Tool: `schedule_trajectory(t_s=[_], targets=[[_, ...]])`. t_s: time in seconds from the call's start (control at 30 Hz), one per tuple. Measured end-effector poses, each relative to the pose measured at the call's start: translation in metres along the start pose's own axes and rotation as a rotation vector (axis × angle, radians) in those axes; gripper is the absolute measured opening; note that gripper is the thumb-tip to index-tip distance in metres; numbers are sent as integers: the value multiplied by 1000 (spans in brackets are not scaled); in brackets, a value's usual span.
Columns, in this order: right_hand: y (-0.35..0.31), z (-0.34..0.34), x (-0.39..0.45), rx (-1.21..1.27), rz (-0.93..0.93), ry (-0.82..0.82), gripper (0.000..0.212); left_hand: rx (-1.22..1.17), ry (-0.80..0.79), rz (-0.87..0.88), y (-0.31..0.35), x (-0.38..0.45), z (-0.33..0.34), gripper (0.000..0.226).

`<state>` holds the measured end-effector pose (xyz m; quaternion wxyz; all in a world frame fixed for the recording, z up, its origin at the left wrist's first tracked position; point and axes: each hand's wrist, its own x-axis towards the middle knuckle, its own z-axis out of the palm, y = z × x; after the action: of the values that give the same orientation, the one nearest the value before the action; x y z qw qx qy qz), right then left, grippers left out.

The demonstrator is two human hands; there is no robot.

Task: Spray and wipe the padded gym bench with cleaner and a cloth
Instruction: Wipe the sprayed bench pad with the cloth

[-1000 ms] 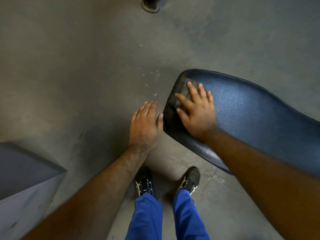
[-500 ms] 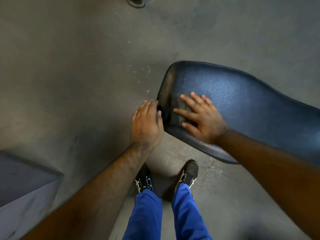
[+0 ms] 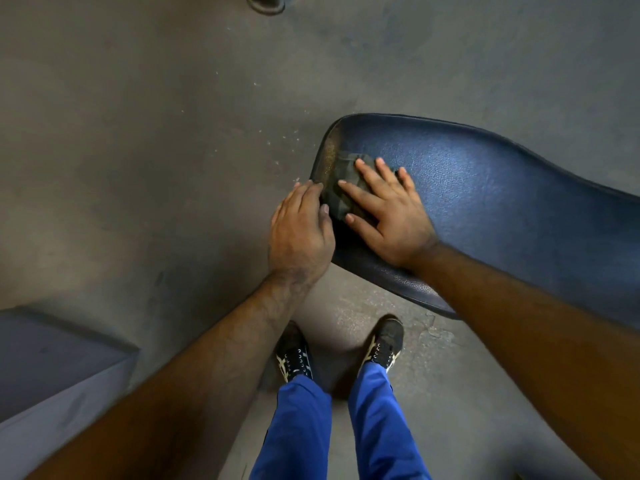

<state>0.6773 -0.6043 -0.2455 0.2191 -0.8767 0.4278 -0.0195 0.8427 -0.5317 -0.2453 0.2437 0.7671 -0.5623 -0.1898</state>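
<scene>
A dark blue padded bench stretches from the middle of the view to the right edge. A dark grey cloth lies on its rounded left end. My right hand presses flat on the cloth with fingers spread and straight. My left hand rests against the bench's left edge, fingers together and bent over the rim. No spray bottle is in view.
The floor is grey concrete with small white flecks near the bench end. A grey block stands at the lower left. A dark round base sits at the top edge. My feet stand below the bench end.
My right hand has slid with the cloth over the bench's left end, first toward me and then away again. My left hand has moved from beside the bench onto its edge.
</scene>
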Motion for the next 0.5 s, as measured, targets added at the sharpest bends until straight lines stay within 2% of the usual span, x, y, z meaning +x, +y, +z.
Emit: schedule_trajectory(t_s=[0.1,0.17,0.3,0.37,0.5], targets=[[8,-5,-5,119,117,158,51,-57,38,-6,11,8,1,40],[16,-4,-9,124,213,243,49,-33,39,60,21,13,4,42],[42,-7,-9,97,279,284,47,66,-88,241,44,23,25,46],[56,-9,-9,32,320,272,49,148,-136,203,51,22,40,53],[86,-13,-15,-63,436,260,55,424,-80,100,54,24,61,65]])
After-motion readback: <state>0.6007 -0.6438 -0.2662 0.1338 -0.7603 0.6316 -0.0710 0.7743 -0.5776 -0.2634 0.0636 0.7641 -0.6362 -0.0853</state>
